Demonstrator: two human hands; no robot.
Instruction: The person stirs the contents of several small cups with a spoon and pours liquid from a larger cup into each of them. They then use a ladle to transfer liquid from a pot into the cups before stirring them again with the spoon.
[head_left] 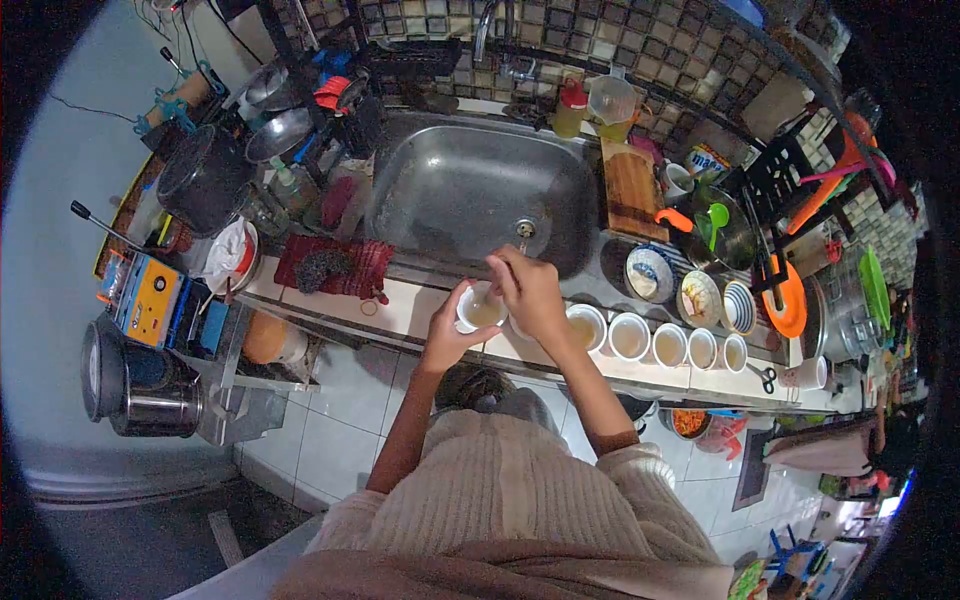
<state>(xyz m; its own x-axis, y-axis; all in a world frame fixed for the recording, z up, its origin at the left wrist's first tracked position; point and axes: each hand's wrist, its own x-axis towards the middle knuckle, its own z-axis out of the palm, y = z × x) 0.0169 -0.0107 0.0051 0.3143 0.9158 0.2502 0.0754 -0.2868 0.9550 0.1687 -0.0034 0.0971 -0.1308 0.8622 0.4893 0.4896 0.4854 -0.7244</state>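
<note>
My left hand (447, 328) is wrapped around a white cup (463, 318) with cloudy, pale liquid in it, held over the counter's front edge. Just above its rim, my right hand (531, 292) is closed with the fingers pinched together. Whatever it grips, if anything, is too small and hidden to name. To the right, several white cups (629, 336) of similar pale liquid stand in a row along the counter. One more is partly covered by my right hand and wrist.
A steel sink (470, 190) lies beyond my hands. On the left are a red cloth (375, 272) and a dark pot (203, 178). Patterned bowls (698, 299), a wooden cutting board (632, 185), an orange plate (786, 300) and scissors (765, 375) are to the right.
</note>
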